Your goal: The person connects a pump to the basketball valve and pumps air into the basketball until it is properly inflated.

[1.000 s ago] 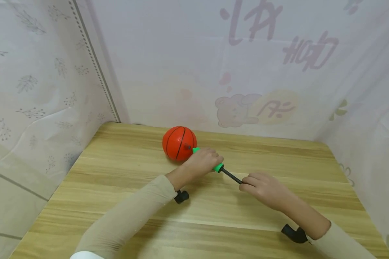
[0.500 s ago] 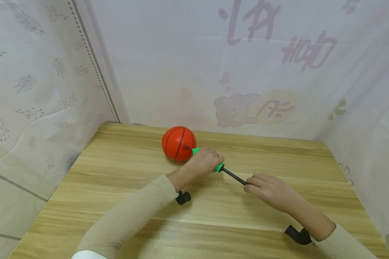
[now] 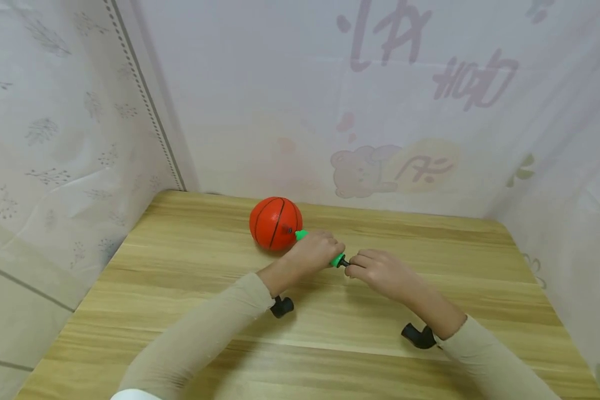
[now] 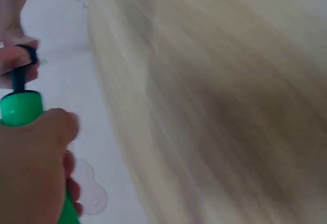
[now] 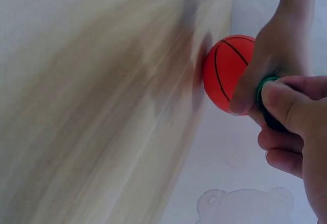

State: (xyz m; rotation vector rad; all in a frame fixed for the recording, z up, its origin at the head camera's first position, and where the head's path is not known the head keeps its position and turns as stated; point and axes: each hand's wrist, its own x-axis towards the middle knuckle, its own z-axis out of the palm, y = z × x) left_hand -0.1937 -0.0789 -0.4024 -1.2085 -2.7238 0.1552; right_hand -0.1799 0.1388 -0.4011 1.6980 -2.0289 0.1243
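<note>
An orange-red toy basketball (image 3: 275, 223) sits near the back of the wooden table. The nozzle end of a green hand pump (image 3: 301, 235) points at its side, right at the ball's dark valve mark. My left hand (image 3: 310, 254) grips the pump's green barrel, covering most of it. In the left wrist view the barrel (image 4: 21, 109) shows above the left thumb. My right hand (image 3: 380, 272) holds the black handle (image 4: 26, 55) at the other end, with only a short stretch of rod showing between handle and barrel. Close up in the right wrist view, the right thumb (image 5: 278, 101) presses over the handle.
The wooden table (image 3: 205, 261) meets a pale printed curtain (image 3: 260, 111) at its back edge. More curtain hangs at the left and right sides. A black wrist mount (image 3: 282, 306) sits under the left wrist and another black mount (image 3: 419, 336) under the right.
My right hand first drew back slightly, then moved in toward my left hand, sliding the pump's rod mostly into the barrel. The left hand and the basketball stay nearly in place.
</note>
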